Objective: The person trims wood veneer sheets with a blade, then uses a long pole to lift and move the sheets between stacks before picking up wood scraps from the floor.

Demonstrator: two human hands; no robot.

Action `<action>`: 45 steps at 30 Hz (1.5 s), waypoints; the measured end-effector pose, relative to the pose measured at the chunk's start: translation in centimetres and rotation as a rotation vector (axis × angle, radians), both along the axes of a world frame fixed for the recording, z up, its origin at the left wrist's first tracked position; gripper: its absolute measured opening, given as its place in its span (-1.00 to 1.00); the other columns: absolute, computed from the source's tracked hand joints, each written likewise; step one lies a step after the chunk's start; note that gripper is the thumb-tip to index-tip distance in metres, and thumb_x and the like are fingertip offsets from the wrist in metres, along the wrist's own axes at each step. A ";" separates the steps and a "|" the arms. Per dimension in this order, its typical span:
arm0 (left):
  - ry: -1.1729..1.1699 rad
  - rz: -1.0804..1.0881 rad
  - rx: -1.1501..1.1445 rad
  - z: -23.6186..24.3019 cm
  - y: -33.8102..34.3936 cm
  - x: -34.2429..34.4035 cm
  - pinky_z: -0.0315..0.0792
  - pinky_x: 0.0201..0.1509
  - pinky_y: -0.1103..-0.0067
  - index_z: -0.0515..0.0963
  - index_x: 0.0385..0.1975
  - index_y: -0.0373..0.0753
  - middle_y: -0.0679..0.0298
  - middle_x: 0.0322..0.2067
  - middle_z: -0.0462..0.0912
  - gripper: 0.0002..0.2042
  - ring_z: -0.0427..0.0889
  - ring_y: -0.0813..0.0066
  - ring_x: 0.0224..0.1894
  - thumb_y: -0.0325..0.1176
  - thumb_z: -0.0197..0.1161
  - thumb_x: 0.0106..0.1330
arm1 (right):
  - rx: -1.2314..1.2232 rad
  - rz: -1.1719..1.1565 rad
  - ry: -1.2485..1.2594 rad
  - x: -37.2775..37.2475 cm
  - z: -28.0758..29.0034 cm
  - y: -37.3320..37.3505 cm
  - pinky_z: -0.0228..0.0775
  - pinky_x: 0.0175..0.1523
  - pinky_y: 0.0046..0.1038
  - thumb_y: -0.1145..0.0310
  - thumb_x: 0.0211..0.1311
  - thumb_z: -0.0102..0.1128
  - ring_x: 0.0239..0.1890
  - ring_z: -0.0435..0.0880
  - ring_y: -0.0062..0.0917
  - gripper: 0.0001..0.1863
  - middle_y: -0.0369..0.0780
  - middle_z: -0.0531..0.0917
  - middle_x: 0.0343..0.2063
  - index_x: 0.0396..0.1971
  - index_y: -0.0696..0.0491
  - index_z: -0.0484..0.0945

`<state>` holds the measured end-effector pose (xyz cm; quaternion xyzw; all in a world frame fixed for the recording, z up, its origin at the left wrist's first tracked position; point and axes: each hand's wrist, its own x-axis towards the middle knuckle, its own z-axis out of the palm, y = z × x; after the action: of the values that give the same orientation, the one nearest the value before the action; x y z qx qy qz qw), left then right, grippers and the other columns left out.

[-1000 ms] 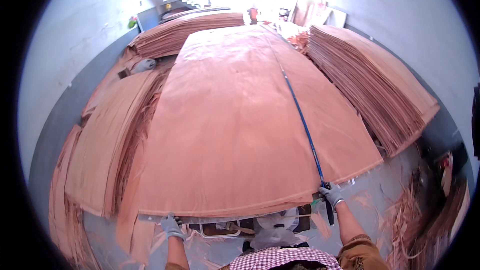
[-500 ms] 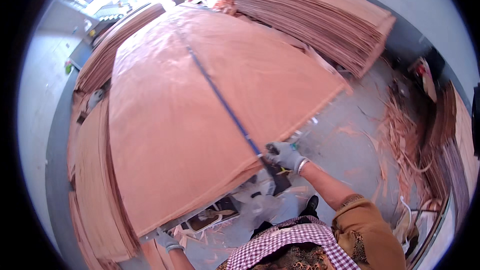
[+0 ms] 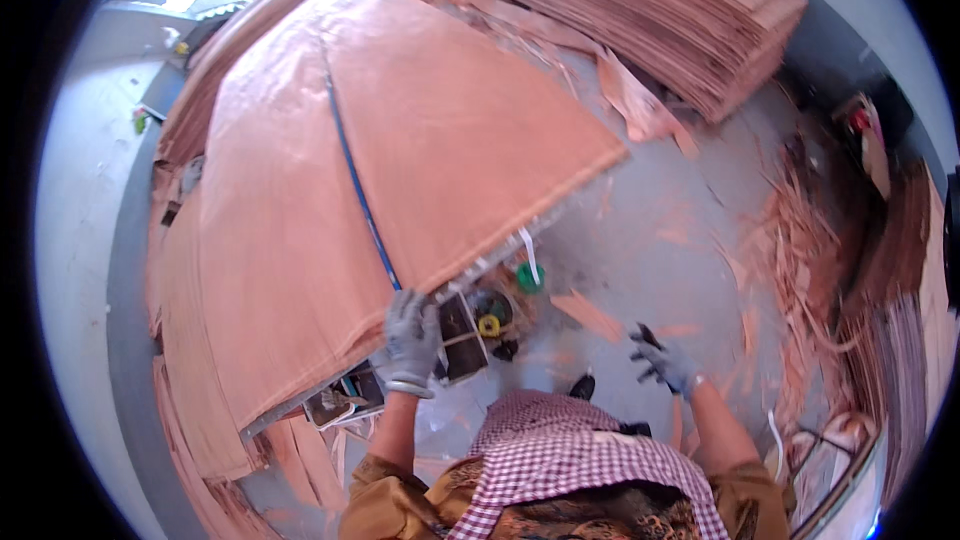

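Note:
A broad reddish wood veneer sheet (image 3: 290, 240) covers the bench in front of me. Along it runs a narrow dark-blue strip (image 3: 360, 195), from the far end to the near edge. My left hand (image 3: 410, 340), in a grey glove, is at that near edge, its fingers stretched forward to the strip's end. Whether they touch the strip cannot be made out. Out to the right, over the floor and away from the sheet, my right hand (image 3: 665, 362) is open, with gloved fingers spread and nothing in them.
A tall veneer stack (image 3: 650, 20) stands at the far right, more veneer (image 3: 190, 380) at the left. Below the bench edge are a divided tray (image 3: 465, 345), a yellow roll (image 3: 489, 325) and a green round object (image 3: 530, 275). Veneer scraps (image 3: 790, 250) litter the floor (image 3: 640, 230).
My right hand has left the strip's near end and swung out right, opening. My left hand has moved from the sheet's left corner to the strip's end. The view has shifted right.

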<state>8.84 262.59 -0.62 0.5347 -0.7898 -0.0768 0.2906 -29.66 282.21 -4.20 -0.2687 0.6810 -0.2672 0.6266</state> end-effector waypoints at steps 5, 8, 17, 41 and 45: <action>-0.223 0.048 0.064 -1.6 -3.8 -5.8 -0.02 0.29 0.22 0.37 0.05 -0.27 -0.01 0.14 0.30 -0.52 0.22 0.04 0.21 -0.08 0.02 0.23 | 0.005 -0.139 -0.074 -4.7 -1.4 1.2 0.21 -0.59 -0.69 0.14 0.19 0.03 -0.53 0.61 -0.59 -0.56 -0.25 0.62 -0.31 -0.02 0.10 0.40; -0.351 0.086 0.092 -2.3 -6.0 -8.5 -0.21 0.34 0.18 0.11 0.24 -0.25 0.03 0.27 0.08 -0.36 0.01 0.07 0.32 0.03 -0.06 0.24 | -0.053 -0.145 -0.080 -8.4 -2.2 -1.2 0.22 -0.56 -0.68 0.19 0.16 0.07 -0.50 0.61 -0.59 -0.63 -0.28 0.62 -0.31 -0.10 0.09 0.46; -0.454 0.080 0.276 -5.2 -6.9 -9.3 -0.21 0.32 0.10 0.13 0.23 -0.24 0.05 0.26 0.09 -0.38 0.03 0.08 0.31 -0.02 -0.02 0.23 | -0.451 -0.040 0.160 -16.6 2.2 -19.4 0.32 -0.27 -0.58 0.19 0.20 0.07 -0.26 0.50 -0.63 -0.66 -0.32 0.55 -0.30 -0.12 0.08 0.50; 0.581 1.192 0.163 -4.7 0.4 -0.6 0.35 -0.27 0.43 0.42 -0.44 -0.27 0.16 -0.41 0.50 -0.78 0.46 0.29 -0.37 -0.22 0.05 0.21 | -0.630 0.104 -0.082 -18.3 -4.4 -34.4 0.35 0.02 -0.55 0.58 0.18 0.05 -0.01 0.41 -0.59 -0.37 -0.25 0.30 0.13 0.25 0.14 0.06; 1.226 1.084 0.061 -6.6 2.0 6.8 0.34 -0.41 0.50 0.39 -0.38 -0.11 0.26 -0.46 0.51 -0.87 0.47 0.40 -0.44 -0.22 0.05 0.21 | -0.707 0.186 0.030 -18.1 -5.6 -35.3 0.38 -0.19 -0.60 0.42 0.17 0.11 -0.18 0.46 -0.66 -0.32 -0.30 0.41 0.02 0.28 0.00 0.06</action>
<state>15.67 264.61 -7.24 0.7129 -0.1201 -0.2260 0.6529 -47.79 246.92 -9.84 -0.5336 0.5281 -0.4240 0.5067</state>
